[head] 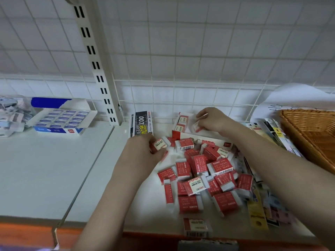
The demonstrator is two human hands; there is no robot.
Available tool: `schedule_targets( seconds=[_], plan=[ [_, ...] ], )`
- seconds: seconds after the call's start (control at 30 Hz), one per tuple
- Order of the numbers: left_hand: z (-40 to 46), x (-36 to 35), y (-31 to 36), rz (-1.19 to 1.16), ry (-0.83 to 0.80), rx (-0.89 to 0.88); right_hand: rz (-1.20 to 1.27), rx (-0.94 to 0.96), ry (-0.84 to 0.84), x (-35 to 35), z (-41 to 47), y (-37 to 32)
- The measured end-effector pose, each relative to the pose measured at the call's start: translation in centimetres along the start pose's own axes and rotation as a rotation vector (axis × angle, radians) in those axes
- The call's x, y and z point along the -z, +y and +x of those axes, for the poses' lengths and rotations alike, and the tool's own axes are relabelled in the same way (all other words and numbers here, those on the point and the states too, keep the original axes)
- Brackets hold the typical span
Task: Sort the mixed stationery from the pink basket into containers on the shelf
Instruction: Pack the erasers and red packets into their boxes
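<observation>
At far left a heap of small packets (pixel 10 115) is seen, and just beside it an open blue box (pixel 61 120) filled with blue erasers in rows. Both lie well apart from the work, and no risk is noted there.

A black pen box (pixel 142 124) stands against the grid wall, just behind the left hand (pixel 143 151). A red eraser (pixel 159 144) is gripped by that hand at the edge of the loose pile (pixel 204 176). It could be dropped if the fingers slip on the sleeve, and the pen box could be knocked over as the hand lifts.

The pile is spread over the shelf (pixel 54 169), and one eraser (pixel 196 226) lies at the front lip. It is judged likely to be swept off the edge by a forearm.

An eraser is pinched by the right hand (pixel 212 120) over the open red box (pixel 183 124), in which a few erasers already sit. Rows could be jammed if it is set in askew.

Mixed cards and tags (pixel 257 212) lie just beside and partly under the pile, so one could be carried into the box unnoticed.

A wicker basket (pixel 308 134) is seen at far right. No pink basket is in view.
</observation>
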State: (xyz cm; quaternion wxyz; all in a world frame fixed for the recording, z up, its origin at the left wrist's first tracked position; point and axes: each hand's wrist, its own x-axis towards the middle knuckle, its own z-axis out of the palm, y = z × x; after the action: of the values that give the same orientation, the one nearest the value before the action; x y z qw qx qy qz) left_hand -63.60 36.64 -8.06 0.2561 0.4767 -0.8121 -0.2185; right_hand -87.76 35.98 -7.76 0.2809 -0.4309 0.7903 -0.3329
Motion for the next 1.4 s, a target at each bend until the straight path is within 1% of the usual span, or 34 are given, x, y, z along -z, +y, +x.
schedule_targets(
  seconds=[0.1, 0.27, 0.4, 0.5, 0.6, 0.63, 0.8, 0.9, 1.0, 1.07, 1.13, 1.27, 1.33, 1.4],
  plan=[
    [0.0, 0.2, -0.2, -0.033, 0.023, 0.008, -0.095, 0.071, -0.014, -0.2, 0.9, 0.0],
    [0.1, 0.4, -0.8, -0.082, 0.031, -0.001, -0.255, 0.197, 0.167, -1.6, 1.3, 0.5],
    [0.1, 0.4, -0.9, -0.106, 0.030, -0.005, -0.492, 0.231, 0.191, -1.9, 1.4, 0.8],
    [0.2, 0.5, -1.3, -0.128, 0.040, 0.007, -0.501, 0.160, 0.138, -1.6, 0.8, 0.2],
    [0.2, 0.6, -1.4, -0.134, 0.029, 0.032, -0.531, 0.142, 0.011, -1.6, 0.3, -0.1],
    [0.3, 0.6, -1.4, -0.138, 0.024, 0.047, -0.518, 0.152, 0.003, -1.7, 0.4, 0.0],
    [0.7, 0.4, -1.6, -0.139, 0.024, 0.099, -0.417, 0.190, 0.073, -2.0, 0.8, 0.8],
    [1.0, 0.5, -1.5, -0.161, 0.028, 0.091, -0.411, 0.203, 0.038, -1.5, 0.6, 0.6],
    [1.9, 0.7, -0.9, -0.279, -0.048, 0.058, -0.428, 0.198, -0.029, 0.3, -0.5, -0.4],
    [2.7, 1.0, 0.1, -0.426, -0.142, 0.078, -0.386, 0.202, 0.020, 1.7, -2.6, -1.3],
    [3.4, 1.2, 1.2, -0.508, -0.212, 0.097, -0.324, 0.211, 0.054, 2.5, -5.4, -1.7],
    [5.0, 0.9, 2.4, -0.463, -0.306, 0.024, -0.313, 0.170, -0.062, 2.3, -10.4, -0.8],
    [5.7, 0.4, 2.7, -0.486, -0.365, 0.028, -0.348, 0.156, -0.074, 1.8, -11.2, 0.1],
    [6.7, -0.3, 2.9, -0.432, -0.363, 0.018, -0.369, 0.170, -0.056, 1.3, -11.5, 0.9]
  ],
)
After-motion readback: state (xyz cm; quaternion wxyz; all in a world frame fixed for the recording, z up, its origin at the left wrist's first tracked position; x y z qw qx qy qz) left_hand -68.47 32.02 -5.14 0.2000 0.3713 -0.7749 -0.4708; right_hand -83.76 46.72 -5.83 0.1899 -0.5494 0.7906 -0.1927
